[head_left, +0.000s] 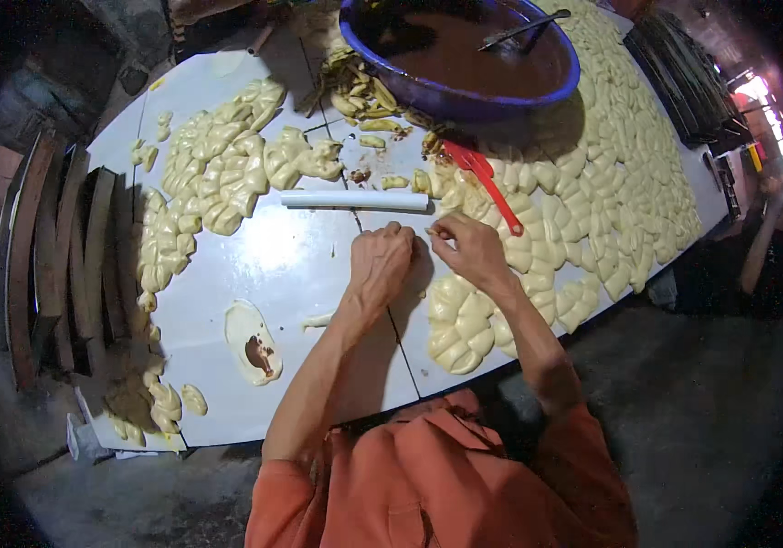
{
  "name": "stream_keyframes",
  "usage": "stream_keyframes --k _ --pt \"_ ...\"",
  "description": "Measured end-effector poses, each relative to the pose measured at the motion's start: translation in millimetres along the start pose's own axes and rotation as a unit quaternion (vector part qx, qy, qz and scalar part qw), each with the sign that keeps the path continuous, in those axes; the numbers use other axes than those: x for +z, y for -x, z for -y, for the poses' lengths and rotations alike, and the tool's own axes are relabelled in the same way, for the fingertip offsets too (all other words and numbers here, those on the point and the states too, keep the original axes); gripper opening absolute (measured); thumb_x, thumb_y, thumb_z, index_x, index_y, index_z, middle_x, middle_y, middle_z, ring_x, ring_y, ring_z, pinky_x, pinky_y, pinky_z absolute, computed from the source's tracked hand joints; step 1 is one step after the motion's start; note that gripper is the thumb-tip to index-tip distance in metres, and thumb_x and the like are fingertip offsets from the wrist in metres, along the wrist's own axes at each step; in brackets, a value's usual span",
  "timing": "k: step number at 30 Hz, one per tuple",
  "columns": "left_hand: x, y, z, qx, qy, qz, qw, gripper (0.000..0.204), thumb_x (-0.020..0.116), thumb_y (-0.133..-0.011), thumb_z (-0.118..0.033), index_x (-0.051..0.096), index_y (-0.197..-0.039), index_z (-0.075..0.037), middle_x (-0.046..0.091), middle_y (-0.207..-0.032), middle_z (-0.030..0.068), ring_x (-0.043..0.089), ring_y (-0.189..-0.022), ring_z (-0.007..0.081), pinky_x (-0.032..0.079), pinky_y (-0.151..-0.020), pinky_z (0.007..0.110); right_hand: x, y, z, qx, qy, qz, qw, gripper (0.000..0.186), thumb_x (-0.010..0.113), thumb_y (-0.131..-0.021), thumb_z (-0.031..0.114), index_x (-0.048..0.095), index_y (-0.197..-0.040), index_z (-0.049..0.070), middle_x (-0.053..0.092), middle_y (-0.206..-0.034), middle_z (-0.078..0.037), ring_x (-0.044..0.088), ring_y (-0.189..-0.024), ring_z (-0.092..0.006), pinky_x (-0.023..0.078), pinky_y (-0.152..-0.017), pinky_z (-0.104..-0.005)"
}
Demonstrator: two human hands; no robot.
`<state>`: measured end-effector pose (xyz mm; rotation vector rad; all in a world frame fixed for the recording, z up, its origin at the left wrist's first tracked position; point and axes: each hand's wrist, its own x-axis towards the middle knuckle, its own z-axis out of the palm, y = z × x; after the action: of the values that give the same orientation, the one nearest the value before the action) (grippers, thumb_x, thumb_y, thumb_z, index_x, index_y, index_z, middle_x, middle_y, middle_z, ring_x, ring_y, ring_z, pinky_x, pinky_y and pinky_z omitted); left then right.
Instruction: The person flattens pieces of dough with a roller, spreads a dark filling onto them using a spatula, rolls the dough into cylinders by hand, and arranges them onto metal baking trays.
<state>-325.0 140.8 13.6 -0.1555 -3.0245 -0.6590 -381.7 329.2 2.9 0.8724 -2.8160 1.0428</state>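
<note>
My left hand [382, 260] is curled on the white tabletop [254, 256], knuckles up; whatever it may hold is hidden. Just to its right, my right hand [469, 251] pinches a small pale piece [431, 232], too small to make out clearly. A white rolling pin or tube [355, 199] lies just beyond both hands. Many pale, rounded dough pieces [460, 324] cover the right side, and another cluster [222, 173] lies at the back left. A red spatula [492, 192] rests on the dough to the right. A smear of pale batter with brown filling [254, 342] is at the front left.
A blue basin [460, 100] of brown mixture, with a dark utensil, sits at the back, beside banana-like scraps [364, 96]. Dark trays [58, 256] stand stacked on edge at the left end, and more dark trays [675, 78] at the far right.
</note>
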Motion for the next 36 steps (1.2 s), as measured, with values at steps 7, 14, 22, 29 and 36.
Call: stream_keyframes --k 7,14,22,29,36 --pt "-60 65 24 -0.091 0.175 -0.035 0.980 0.023 0.071 -0.091 -0.026 0.075 -0.103 -0.006 0.074 -0.098 0.0122 0.071 -0.075 0.0282 0.057 -0.070 0.040 0 -7 10 0.105 -0.199 0.059 0.972 0.029 0.070 -0.096 0.025 0.074 -0.108 -0.001 0.074 -0.090 -0.009 0.063 -0.070 -0.0119 0.052 -0.065 -0.0284" --pt "-121 211 90 -0.149 0.070 -0.127 0.978 0.014 0.076 -0.089 -0.022 0.076 -0.096 -0.011 0.072 -0.088 0.0040 0.067 -0.064 0.0210 0.052 -0.061 0.035 18 19 120 0.079 -0.272 0.173 0.943 0.018 0.070 -0.094 0.015 0.075 -0.104 0.001 0.072 -0.088 -0.009 0.065 -0.072 -0.0126 0.053 -0.065 -0.0270" --pt "-105 279 133 -0.141 0.030 -0.163 0.976 0.016 0.078 -0.081 -0.015 0.076 -0.097 -0.015 0.071 -0.087 0.0026 0.067 -0.071 0.0249 0.052 -0.063 0.037 113 27 225 -0.237 -0.138 0.172 0.946 0.015 0.069 -0.089 0.008 0.071 -0.103 0.001 0.068 -0.089 -0.012 0.068 -0.072 -0.0274 0.054 -0.062 -0.0370" --pt "-94 282 156 -0.051 0.065 -0.144 0.986 0.023 0.080 -0.077 -0.017 0.077 -0.100 -0.017 0.070 -0.087 -0.0009 0.065 -0.069 0.0208 0.051 -0.062 0.035 142 48 244 -0.205 -0.056 0.203 0.956 0.017 0.072 -0.089 0.012 0.073 -0.106 0.007 0.069 -0.092 -0.009 0.070 -0.076 -0.0275 0.056 -0.064 -0.0371" --pt "-107 288 163 -0.010 0.088 -0.160 0.983 0.016 0.080 -0.083 -0.020 0.075 -0.097 -0.015 0.067 -0.085 -0.0012 0.065 -0.070 0.0191 0.048 -0.061 0.034 136 54 249 -0.190 -0.062 0.188 0.962 0.024 0.073 -0.092 0.022 0.071 -0.114 0.013 0.067 -0.096 -0.006 0.070 -0.077 -0.0236 0.056 -0.063 -0.0354"
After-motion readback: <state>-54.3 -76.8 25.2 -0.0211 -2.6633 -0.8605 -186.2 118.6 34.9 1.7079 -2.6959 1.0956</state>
